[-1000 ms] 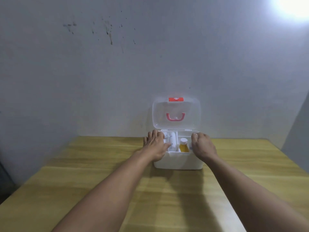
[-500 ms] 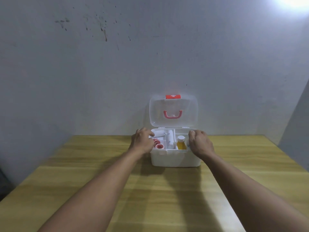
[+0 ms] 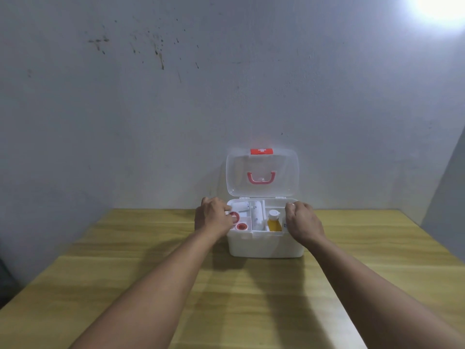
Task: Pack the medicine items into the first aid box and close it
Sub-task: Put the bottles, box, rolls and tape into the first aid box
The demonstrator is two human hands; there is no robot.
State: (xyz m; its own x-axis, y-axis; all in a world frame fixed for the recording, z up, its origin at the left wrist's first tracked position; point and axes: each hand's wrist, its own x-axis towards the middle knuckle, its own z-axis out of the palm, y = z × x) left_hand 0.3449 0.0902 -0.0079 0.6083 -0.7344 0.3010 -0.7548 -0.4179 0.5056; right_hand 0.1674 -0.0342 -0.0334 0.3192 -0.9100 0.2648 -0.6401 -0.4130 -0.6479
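Note:
The white first aid box [image 3: 264, 245] stands at the table's far edge. Its clear lid [image 3: 261, 172], with a red handle and red latch, is raised against the wall. Inside lie a white bandage roll [image 3: 240, 206], two red tape rolls [image 3: 242, 226], a white tube [image 3: 256, 215] and a yellow bottle [image 3: 273, 221] with a white cap. My left hand [image 3: 212, 217] curls over the box's left rim. My right hand [image 3: 303, 221] curls over the right rim and hides that end of the compartments.
The wooden table [image 3: 156, 268] runs from the wall toward me, with both forearms stretched over it. A stained grey wall [image 3: 151, 109] stands right behind the box. A bright light glares at the top right.
My left hand has moved out of the box's inside to its left rim, uncovering the tape rolls and bandage. My right hand stays at the right rim.

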